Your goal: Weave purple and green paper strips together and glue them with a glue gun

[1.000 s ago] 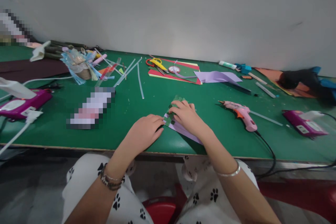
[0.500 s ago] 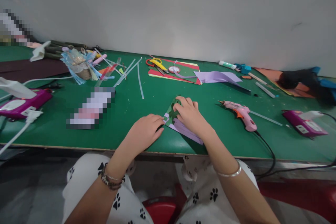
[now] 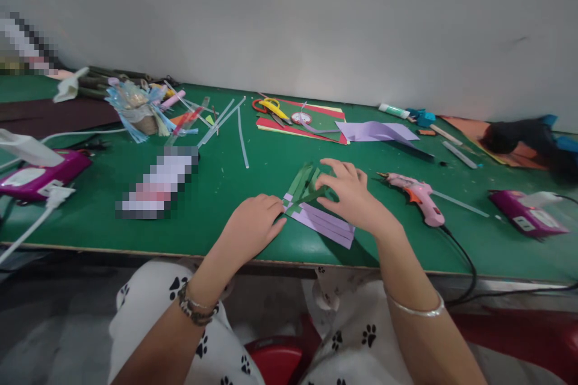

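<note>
A weave of purple paper strips (image 3: 326,224) and green paper strips (image 3: 301,183) lies on the green table (image 3: 226,192) near its front edge. My left hand (image 3: 253,225) rests fingers-down on the weave's left corner, pressing it flat. My right hand (image 3: 354,195) hovers over the right part, its fingers curled and pinching one green strip that crosses the purple ones.
A pink glue gun (image 3: 418,195) lies right of my right hand, its cord running off the front edge. Farther back are scissors (image 3: 271,107) on coloured card, a purple sheet (image 3: 374,131) and loose glue sticks (image 3: 241,138). Purple boxes sit at far left (image 3: 40,174) and far right (image 3: 526,216).
My right hand has moved right and lifted slightly, drawing a green strip across the purple strips; more of the weave shows. My left hand has stayed on the left corner.
</note>
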`<action>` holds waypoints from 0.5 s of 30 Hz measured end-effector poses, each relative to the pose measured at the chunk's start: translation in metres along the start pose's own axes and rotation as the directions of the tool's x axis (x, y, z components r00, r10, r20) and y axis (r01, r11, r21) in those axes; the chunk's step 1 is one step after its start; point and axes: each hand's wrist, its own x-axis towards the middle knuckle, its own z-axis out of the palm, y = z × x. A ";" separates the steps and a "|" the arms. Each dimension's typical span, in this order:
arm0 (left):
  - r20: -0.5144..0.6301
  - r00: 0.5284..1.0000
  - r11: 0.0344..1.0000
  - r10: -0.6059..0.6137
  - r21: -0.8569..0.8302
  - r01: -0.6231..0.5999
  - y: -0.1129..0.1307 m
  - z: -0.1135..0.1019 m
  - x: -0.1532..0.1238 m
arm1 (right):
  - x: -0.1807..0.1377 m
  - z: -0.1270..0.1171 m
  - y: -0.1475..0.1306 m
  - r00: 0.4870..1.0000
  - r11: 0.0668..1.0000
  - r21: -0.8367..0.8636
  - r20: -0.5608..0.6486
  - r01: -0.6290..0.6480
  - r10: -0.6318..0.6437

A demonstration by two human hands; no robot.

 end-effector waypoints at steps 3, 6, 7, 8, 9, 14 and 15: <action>0.012 1.000 1.000 -0.012 0.013 0.012 0.000 0.000 0.000 | -0.004 -0.010 -0.002 1.000 1.000 0.013 0.010 -0.015 0.015; 0.008 1.000 1.000 -0.016 0.020 0.016 0.000 0.002 0.000 | -0.007 -0.016 -0.009 1.000 1.000 0.001 -0.017 0.006 -0.006; 0.001 1.000 1.000 -0.017 0.020 0.016 0.000 0.003 0.000 | -0.008 -0.018 -0.011 0.999 1.000 0.009 -0.019 0.026 -0.026; -0.009 1.000 1.000 -0.017 0.020 0.017 0.000 0.003 0.000 | -0.008 -0.019 -0.014 0.999 0.999 0.021 -0.016 0.050 -0.049; -0.019 1.000 1.000 -0.015 0.019 0.016 0.000 0.004 0.000 | -0.009 -0.019 -0.016 0.997 0.997 0.037 -0.010 0.072 -0.072; -0.056 0.998 1.000 -0.009 0.017 0.009 0.000 0.006 0.000 | -0.008 -0.019 -0.025 0.991 0.990 0.049 -0.041 0.129 -0.127; -0.064 0.998 1.000 -0.005 0.021 0.006 -0.001 0.006 0.000 | -0.008 -0.019 -0.026 0.990 0.992 0.031 -0.071 0.123 -0.121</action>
